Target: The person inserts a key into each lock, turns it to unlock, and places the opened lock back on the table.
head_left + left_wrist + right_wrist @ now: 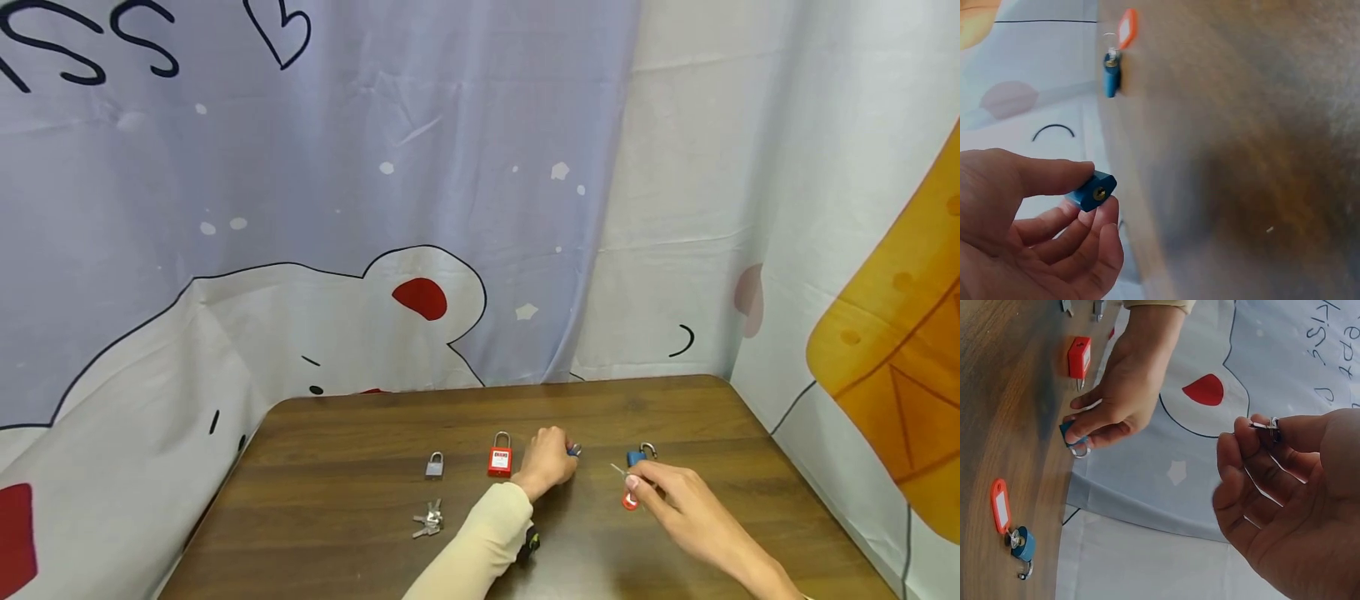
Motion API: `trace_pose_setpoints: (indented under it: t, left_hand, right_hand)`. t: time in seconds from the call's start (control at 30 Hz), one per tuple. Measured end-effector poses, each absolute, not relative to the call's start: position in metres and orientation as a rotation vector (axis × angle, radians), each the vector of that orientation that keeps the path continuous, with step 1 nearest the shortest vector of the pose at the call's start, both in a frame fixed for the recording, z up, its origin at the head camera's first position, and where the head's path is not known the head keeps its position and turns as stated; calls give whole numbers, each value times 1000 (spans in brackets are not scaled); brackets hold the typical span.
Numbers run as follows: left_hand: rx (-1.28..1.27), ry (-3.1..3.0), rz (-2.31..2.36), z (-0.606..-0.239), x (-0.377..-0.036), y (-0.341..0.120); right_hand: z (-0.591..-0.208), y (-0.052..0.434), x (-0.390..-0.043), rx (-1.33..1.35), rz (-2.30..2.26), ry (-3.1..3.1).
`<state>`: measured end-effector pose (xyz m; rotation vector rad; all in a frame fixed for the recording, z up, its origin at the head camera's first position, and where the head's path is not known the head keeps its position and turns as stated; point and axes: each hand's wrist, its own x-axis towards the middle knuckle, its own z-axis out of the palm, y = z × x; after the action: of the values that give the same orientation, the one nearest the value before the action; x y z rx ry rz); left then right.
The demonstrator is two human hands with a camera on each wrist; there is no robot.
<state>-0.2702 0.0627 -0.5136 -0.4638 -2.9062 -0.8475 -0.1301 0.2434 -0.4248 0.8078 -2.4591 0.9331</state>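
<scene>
My left hand point(551, 458) pinches a small blue padlock point(1094, 190) between thumb and fingers. Its brass keyhole faces the left wrist camera, and its silver shackle shows in the right wrist view. Thumb and fingertips of my right hand point(1285, 494) pinch a thin metal key point(1260, 426) with a small ring, held above the table. Another blue padlock point(637, 457) lies beyond the right hand with its shackle swung open. A key ring at its keyhole carries a red tag point(1000, 506). The key in hand and the left padlock are apart.
On the wooden table point(360, 433), a red padlock point(500, 460) and a small silver padlock point(434, 467) lie left of the left hand. A bunch of silver keys point(429, 520) is nearer the front. A printed curtain point(480, 167) hangs behind the table.
</scene>
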Motion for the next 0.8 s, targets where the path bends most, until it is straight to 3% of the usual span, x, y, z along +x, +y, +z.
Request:
trace_pose_setpoints:
  t: [0.8]
  left_hand:
    - [-566, -2638, -965, -451, -237, 35]
  right_hand:
    - [-391, 228, -135, 854, 961, -2285]
